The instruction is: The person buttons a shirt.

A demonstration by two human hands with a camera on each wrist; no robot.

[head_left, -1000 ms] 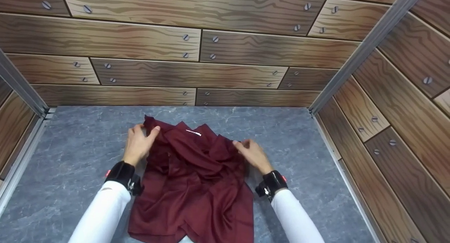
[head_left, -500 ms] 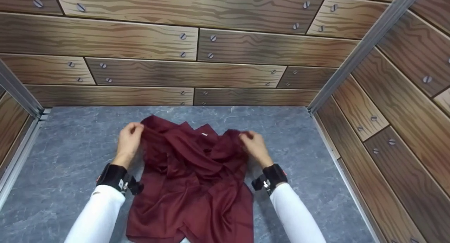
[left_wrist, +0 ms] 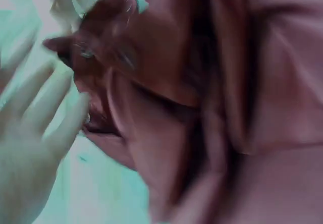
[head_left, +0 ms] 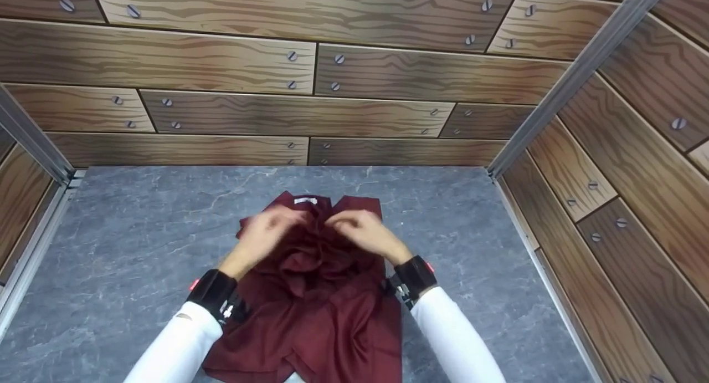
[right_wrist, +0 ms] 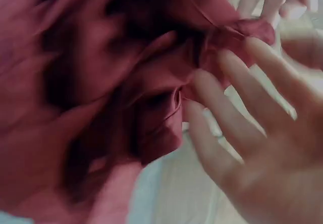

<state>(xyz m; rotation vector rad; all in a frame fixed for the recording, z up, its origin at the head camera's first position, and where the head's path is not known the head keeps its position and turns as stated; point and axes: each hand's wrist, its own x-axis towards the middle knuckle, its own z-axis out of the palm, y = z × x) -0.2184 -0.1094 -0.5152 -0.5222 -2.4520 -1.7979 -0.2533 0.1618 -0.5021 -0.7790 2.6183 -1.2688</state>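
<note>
Far past both hands stands a big wall (head_left: 221, 67) with a wood plank look and screw heads. Under the hands lies a flat gray top (head_left: 138, 250) with thin pale lines.

Next in size is the dark red cloth (head_left: 277, 327). It lies on the gray top, right below both hands, full of bumps and folds. Its long way runs from just past the fingertips back between the two arms, toward the person. So most of it is on the near side of the hands, and only a short bit pokes out past them. Two white sleeves (head_left: 177, 344) come in, one on each side of it.

The left hand (head_left: 263, 239) is over the far part of the cloth, on its left side. Its fingers look loose and quite straight, with no cloth that I can see in its grip. The right hand (head_left: 368, 236) is over the same far part, on the right side. Its fingers reach onto the cloth, but I cannot tell if the thumb is pinching some. The fingertips of both hands point in, near each other.

A black band (head_left: 213, 291) sits behind the left hand. Smallest is a white tag (head_left: 306, 201) just past the left fingertips, so that hand is nearer.
</note>
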